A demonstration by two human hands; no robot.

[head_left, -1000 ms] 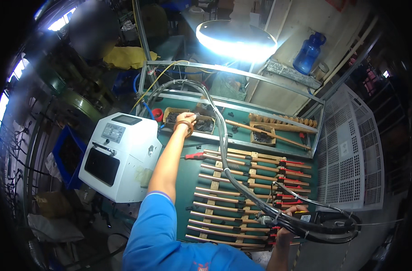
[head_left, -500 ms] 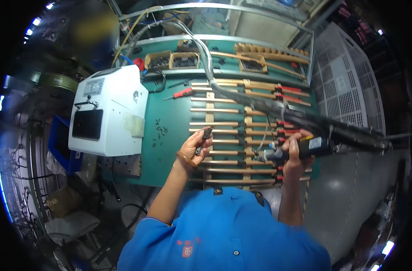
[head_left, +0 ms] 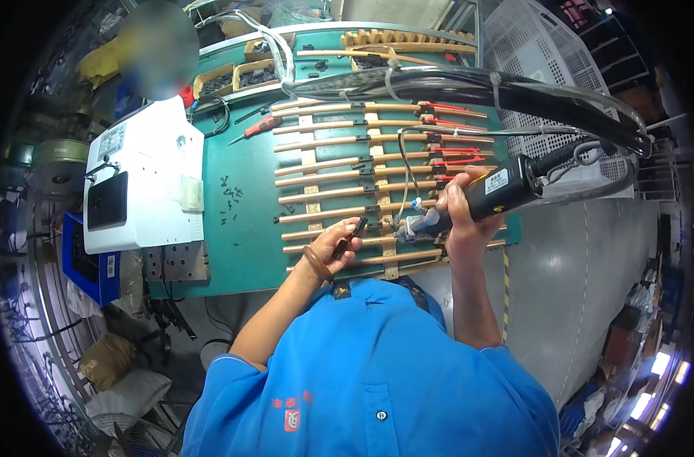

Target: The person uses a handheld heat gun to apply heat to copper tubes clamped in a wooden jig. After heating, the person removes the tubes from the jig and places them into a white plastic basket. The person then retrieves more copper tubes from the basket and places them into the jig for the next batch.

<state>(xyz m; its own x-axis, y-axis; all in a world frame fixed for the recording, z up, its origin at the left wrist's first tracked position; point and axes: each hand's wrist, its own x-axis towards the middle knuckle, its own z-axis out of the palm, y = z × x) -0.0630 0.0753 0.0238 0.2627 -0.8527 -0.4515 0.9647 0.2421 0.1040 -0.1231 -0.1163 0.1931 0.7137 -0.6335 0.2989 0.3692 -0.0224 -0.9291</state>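
Note:
My left hand (head_left: 338, 247) is closed around a small black plastic piece (head_left: 360, 227), which sticks up past the fingertips, over the nearer rods. My right hand (head_left: 465, 217) grips a black, barrel-shaped handheld power tool (head_left: 499, 188). The tool slants down to the left, and its metal-and-clear nose (head_left: 419, 224) is above the rods, right of my left hand. Several long copper-coloured rods (head_left: 316, 177) lie side by side across wooden support strips (head_left: 309, 157), with small black clips along them. One rod has a small black piece (head_left: 277, 220) at its left end.
A white machine (head_left: 145, 179) stands at the left of the green table (head_left: 240, 263). A red-handled screwdriver (head_left: 261, 127) lies behind. Cardboard boxes of black parts (head_left: 255, 75) are at the back. Thick hoses and cables (head_left: 514, 87) cross above the right side to the tool.
The view has shifted, so the table appears farther up and left. My left hand has come nearer and right over the rods with the black piece. The tool now tilts more, its rear end raised.

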